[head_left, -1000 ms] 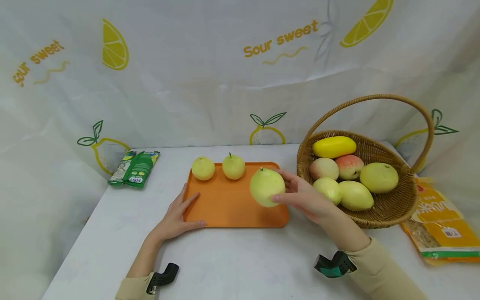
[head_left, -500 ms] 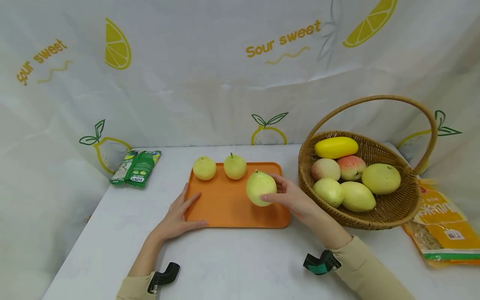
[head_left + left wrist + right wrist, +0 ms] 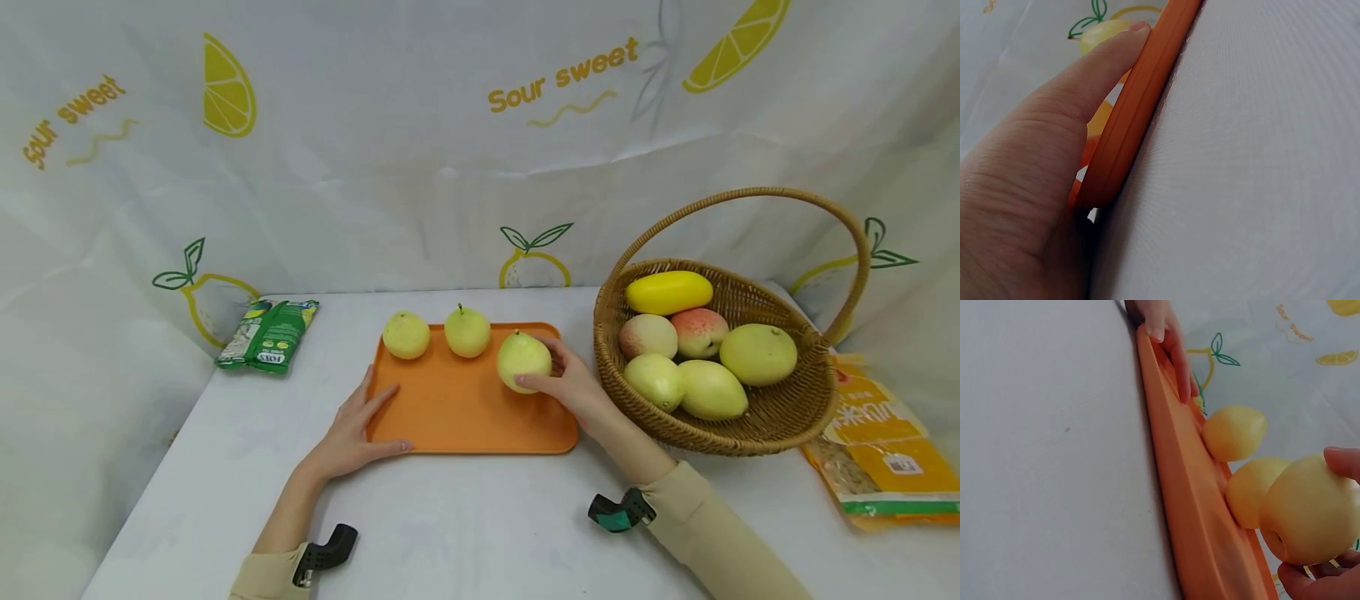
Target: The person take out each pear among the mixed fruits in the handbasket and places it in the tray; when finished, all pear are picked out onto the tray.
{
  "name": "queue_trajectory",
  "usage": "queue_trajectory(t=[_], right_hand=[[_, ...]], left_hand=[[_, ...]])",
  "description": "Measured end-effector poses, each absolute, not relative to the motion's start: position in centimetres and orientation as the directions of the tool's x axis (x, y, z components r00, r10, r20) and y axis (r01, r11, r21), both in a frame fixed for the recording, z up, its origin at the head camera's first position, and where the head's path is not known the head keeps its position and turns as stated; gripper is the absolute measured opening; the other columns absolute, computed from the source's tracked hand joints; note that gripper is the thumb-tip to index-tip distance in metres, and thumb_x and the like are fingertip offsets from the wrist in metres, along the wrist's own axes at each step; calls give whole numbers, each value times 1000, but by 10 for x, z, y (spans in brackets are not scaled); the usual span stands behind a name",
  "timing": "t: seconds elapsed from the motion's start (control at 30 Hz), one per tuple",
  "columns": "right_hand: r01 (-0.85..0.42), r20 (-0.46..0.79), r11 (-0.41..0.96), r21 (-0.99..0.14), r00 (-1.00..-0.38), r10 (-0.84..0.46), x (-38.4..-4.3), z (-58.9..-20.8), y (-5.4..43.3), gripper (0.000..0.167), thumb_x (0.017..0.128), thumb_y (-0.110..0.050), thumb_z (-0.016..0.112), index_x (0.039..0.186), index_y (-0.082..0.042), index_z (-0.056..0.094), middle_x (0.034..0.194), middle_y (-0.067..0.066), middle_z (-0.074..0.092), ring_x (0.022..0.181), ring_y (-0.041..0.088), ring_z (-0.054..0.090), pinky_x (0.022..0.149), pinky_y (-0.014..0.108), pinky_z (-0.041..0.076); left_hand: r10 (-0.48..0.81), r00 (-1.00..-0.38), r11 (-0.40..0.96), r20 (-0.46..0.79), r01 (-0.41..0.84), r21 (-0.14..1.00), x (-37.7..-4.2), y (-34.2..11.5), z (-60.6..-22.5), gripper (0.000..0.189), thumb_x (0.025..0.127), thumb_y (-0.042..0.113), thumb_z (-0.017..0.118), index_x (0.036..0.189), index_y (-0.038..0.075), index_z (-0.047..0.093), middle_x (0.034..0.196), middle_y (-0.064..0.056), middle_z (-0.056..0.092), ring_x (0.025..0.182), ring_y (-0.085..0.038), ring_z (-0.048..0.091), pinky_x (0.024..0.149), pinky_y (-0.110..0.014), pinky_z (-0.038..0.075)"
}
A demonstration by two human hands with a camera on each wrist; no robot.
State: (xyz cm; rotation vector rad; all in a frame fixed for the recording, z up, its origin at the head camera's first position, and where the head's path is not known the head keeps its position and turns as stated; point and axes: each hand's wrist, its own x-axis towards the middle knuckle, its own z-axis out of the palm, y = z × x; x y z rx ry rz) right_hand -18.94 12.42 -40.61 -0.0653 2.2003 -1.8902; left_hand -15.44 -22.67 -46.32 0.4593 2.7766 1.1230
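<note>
My right hand grips a pale yellow-green pear between thumb and fingers, over the right part of an orange tray. In the right wrist view this pear appears held just off the tray. Two similar pears, one at the far left corner and one with a stem, sit along the tray's back edge. My left hand rests on the tray's left end with fingers spread. Its thumb lies on the tray's front rim in the left wrist view.
A wicker basket with a tall handle stands at the right, holding a yellow oblong fruit, two peaches and several yellow-green fruits. Under its right side lies an orange packet. A green packet lies back left, before a printed curtain.
My right hand has carried the pear left and lowered it over the tray, then shifted it slightly toward the back. My left hand has stayed on the tray.
</note>
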Motion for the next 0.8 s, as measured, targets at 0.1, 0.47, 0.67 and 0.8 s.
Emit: queue_trajectory(t=[0.1,0.47,0.67,0.8], right_hand=[[100,-127,186,-977,-982,-140,-194,-411,120,76,80,-20,81,145,-15,42,141,10,45,125,29,43,101,43,34],[83,-95,197,-977,-994,-51,-208,-418,106,77,81,-16,79,146,-14,40,143,9,42,123,30,44,101,44,36],[85,-94,195,-977,-995,-37,-214,-421,104,77,81,-14,78,146,-10,38,143,11,42,122,30,45,101,43,37],[100,-104,179,-979,-994,-14,-218,-423,104,79,80,-13,78,147,-9,35,144,12,40,124,29,44,102,42,36]], left_hand=[[315,-949,678,8,231,698,-155,-227,-463,93,76,49,80,152,16,36,163,-12,-4,145,-44,4,109,-68,10],[316,-949,675,10,232,700,-155,-228,-463,94,76,49,80,152,16,36,163,-12,-5,145,-44,4,109,-68,10],[313,-950,678,9,230,698,-155,-227,-464,94,76,50,80,152,17,36,163,-11,-5,145,-43,4,109,-68,10],[312,-950,675,9,228,702,-155,-227,-465,94,76,50,80,152,17,36,163,-10,-5,145,-43,4,109,-68,10]])
